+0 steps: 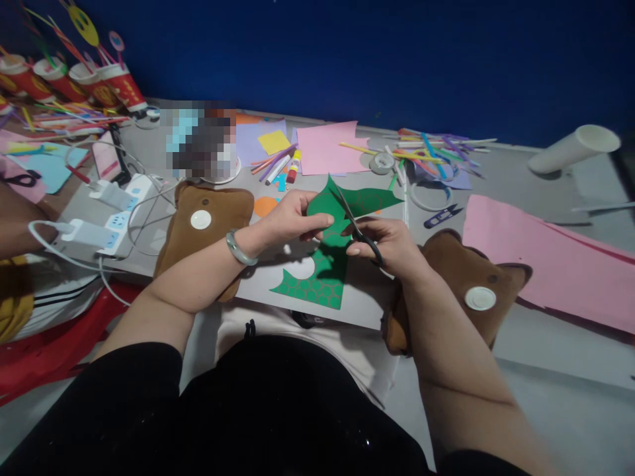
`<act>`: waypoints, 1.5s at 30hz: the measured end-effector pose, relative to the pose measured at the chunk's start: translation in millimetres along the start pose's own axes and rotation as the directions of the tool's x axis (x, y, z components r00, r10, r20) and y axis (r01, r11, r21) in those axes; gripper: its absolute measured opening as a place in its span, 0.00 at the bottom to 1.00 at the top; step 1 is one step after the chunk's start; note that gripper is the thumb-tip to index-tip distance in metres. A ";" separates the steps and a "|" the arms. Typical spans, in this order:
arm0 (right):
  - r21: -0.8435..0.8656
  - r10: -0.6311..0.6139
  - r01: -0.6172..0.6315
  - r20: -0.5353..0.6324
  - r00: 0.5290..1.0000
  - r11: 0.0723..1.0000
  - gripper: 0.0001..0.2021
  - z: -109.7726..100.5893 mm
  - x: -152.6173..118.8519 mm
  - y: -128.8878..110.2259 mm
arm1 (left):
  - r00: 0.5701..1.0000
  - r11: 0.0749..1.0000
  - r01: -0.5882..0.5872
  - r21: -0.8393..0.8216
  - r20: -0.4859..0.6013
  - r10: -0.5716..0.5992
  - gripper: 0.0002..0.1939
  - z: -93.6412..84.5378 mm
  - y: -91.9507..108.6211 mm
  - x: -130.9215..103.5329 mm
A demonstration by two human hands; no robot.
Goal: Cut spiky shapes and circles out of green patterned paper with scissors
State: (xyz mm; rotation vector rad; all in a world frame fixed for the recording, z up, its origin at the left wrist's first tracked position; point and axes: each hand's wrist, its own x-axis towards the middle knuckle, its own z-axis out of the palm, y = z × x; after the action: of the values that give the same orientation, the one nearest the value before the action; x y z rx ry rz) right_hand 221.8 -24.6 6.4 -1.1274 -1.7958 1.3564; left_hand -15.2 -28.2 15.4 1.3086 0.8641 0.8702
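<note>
Green paper [331, 258] with a pattern of drawn scale-like outlines along its lower part is held up over the table. My left hand [303, 217] pinches its left side between thumb and fingers. In my right hand [389, 246] are black-handled scissors [350, 215], fingers through the loops. The scissor blades lie across the upper part of the paper, pointing up and left. A pointed flap of the paper spreads to the right beyond the blades. Below it lies a white sheet [367, 297] on the table.
Brown plush hand warmers [225, 205] lie on both sides. Behind are pink paper [327, 145], a glue stick [294, 166], markers and a tape roll [383, 162]. Thread snips [443, 217] sit right. A power strip [122, 215] with cables is left, near another person's arm [20, 221].
</note>
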 end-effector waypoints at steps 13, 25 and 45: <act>0.080 0.059 -0.062 0.048 0.997 0.995 0.32 1.7 -1.9 -3.0 | 0.999 0.999 -0.038 -0.013 -0.015 0.038 0.21 -0.6 -2.7 1.3; 0.167 0.099 -0.103 0.034 0.995 0.981 0.32 3.3 -0.1 -2.0 | 0.998 0.997 -0.040 -0.064 -0.059 0.036 0.30 4.3 -10.2 5.2; 0.084 0.121 -0.122 0.022 0.992 0.989 0.34 1.8 2.4 -3.1 | 0.999 1.000 0.028 -0.007 0.028 -0.028 0.22 2.4 -4.5 2.6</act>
State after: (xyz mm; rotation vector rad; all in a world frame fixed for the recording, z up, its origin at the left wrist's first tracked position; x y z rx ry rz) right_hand 218.4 -23.6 8.8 -1.1993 -1.6875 1.5023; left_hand -11.7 -27.1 11.0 1.2967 0.8548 0.8302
